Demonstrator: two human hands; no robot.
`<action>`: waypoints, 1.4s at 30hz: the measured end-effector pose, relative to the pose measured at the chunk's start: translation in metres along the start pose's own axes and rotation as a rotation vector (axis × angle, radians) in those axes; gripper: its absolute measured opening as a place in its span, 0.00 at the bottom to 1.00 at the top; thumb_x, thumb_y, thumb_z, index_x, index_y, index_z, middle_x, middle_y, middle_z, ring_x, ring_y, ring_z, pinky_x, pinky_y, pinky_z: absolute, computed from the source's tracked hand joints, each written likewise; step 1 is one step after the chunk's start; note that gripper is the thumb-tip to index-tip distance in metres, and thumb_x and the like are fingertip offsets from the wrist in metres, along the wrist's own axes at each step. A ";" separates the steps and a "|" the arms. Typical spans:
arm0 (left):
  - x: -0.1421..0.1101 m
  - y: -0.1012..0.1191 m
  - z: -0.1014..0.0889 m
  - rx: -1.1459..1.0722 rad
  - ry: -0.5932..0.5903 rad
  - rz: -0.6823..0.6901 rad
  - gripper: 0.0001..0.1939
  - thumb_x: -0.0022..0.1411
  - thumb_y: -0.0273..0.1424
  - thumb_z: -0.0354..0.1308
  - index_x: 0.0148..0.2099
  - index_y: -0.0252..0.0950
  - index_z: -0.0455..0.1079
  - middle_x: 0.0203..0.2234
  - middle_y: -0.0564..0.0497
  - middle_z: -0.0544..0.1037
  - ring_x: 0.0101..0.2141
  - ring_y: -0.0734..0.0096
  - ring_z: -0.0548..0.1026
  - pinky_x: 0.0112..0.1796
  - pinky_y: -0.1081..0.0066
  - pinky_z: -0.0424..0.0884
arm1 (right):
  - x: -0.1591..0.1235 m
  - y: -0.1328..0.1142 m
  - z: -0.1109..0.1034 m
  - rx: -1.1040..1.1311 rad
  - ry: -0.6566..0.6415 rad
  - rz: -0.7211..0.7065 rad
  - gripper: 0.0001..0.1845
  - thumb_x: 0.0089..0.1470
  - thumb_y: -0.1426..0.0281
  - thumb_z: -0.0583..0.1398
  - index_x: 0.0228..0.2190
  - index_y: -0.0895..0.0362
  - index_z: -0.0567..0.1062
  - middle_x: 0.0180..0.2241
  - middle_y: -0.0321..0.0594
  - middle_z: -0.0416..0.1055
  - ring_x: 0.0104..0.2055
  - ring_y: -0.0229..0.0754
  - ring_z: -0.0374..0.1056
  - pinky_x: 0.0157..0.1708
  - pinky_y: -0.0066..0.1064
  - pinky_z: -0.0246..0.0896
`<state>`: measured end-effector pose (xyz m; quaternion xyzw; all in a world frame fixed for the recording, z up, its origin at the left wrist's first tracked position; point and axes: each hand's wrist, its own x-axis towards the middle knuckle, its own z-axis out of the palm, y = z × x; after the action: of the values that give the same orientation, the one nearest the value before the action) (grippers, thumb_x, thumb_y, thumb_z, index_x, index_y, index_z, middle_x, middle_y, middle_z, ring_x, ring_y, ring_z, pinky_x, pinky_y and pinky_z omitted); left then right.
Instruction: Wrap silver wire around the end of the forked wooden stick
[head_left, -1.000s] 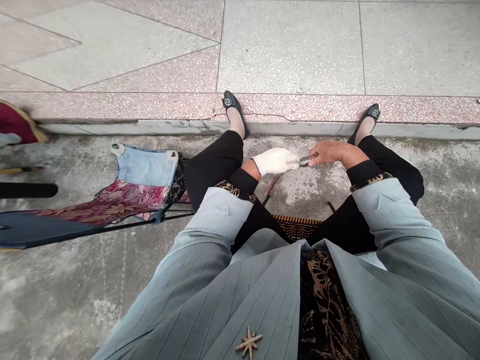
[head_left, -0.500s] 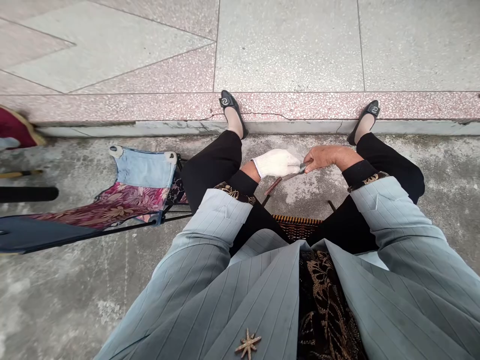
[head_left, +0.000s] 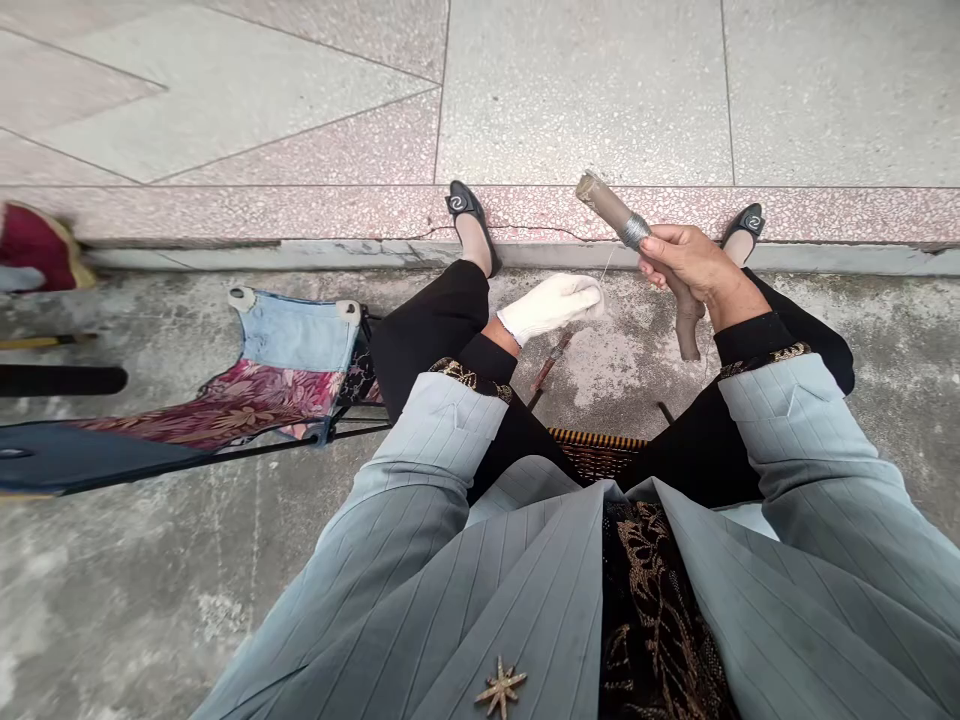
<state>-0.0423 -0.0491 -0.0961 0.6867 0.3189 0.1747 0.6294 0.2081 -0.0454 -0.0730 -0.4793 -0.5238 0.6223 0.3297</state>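
Note:
My right hand [head_left: 686,265], bare, is wrapped round a brown wooden stick [head_left: 606,205] that tilts up to the left and bends below my palm. Coils of grey wire [head_left: 637,231] circle the stick just beside my thumb. A thin strand runs from the coils down to my left hand [head_left: 555,303], which wears a white knitted glove. The gloved fingers are closed on that strand. On the concrete below the glove lies a thin reddish-brown stick-like thing [head_left: 551,362], partly hidden by my sleeve and leg.
A folding chair with denim and floral cloth [head_left: 262,385] stands at my left. Beyond it are a dark red and yellow object [head_left: 37,248] and a black bar [head_left: 60,380]. A wicker seat edge [head_left: 598,440] shows between my legs. My feet rest at the tiled step [head_left: 585,215].
My right hand has moved up and right, lifting the stick into fuller view. The hands, close together before, are now apart with a strand of wire stretched between them.

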 end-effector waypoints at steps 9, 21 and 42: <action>0.004 -0.006 0.002 0.642 -0.071 0.017 0.18 0.69 0.37 0.49 0.34 0.33 0.75 0.28 0.50 0.78 0.30 0.70 0.72 0.34 0.71 0.63 | 0.013 0.017 0.010 -0.932 0.090 0.136 0.19 0.57 0.58 0.65 0.44 0.57 0.83 0.30 0.39 0.74 0.33 0.42 0.66 0.34 0.33 0.55; 0.004 -0.014 -0.005 0.827 -0.141 0.028 0.16 0.68 0.38 0.52 0.42 0.37 0.79 0.31 0.49 0.80 0.33 0.68 0.76 0.33 0.71 0.61 | 0.009 0.014 0.009 -0.727 -0.744 0.378 0.16 0.55 0.56 0.67 0.38 0.55 0.83 0.20 0.32 0.68 0.22 0.36 0.61 0.26 0.31 0.54; 0.006 -0.011 0.006 0.663 -0.072 -0.051 0.16 0.69 0.35 0.50 0.34 0.35 0.74 0.28 0.51 0.77 0.30 0.70 0.72 0.34 0.70 0.62 | 0.013 0.015 0.007 -0.908 0.097 0.154 0.18 0.56 0.58 0.66 0.43 0.57 0.83 0.31 0.40 0.76 0.34 0.42 0.67 0.35 0.33 0.57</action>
<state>-0.0365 -0.0497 -0.1086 0.8516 0.3532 0.0211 0.3867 0.1987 -0.0399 -0.0912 -0.6410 -0.6903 0.3295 0.0633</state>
